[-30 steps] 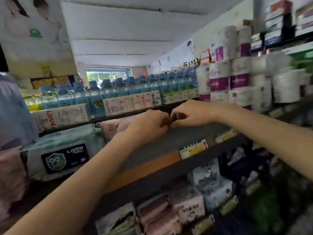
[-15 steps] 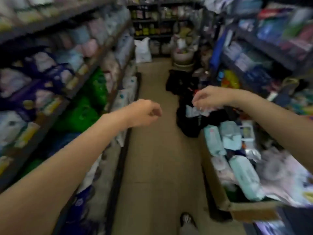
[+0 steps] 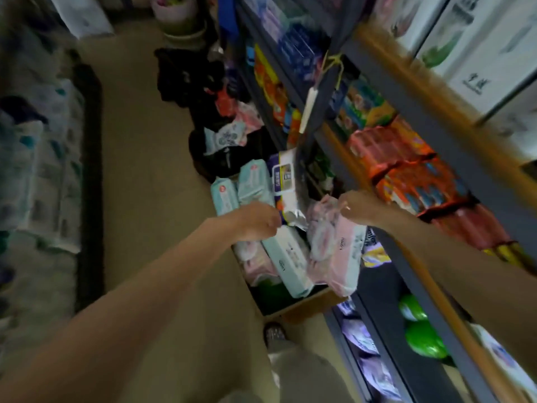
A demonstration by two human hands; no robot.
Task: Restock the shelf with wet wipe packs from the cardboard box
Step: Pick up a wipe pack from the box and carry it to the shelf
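Note:
An open cardboard box stands on the floor against the right-hand shelf and holds several wet wipe packs. A teal pack and a pink pack lie at its near end; a white and purple pack and two pale teal packs lie farther in. My right hand pinches the top edge of the pink pack. My left hand hovers over the box with its fingers curled, beside the white pack's silver end, and nothing shows in it.
A grey metal shelf with orange packs and green items runs along the right. Black bags with loose packs lie beyond the box. Another shelf of packs lines the left of the aisle. My foot is near the box.
A second ago both hands were up on the shelf among packs. The view has since swung down to the floor, and both hands have come down over the box, the right one reaching the pink pack.

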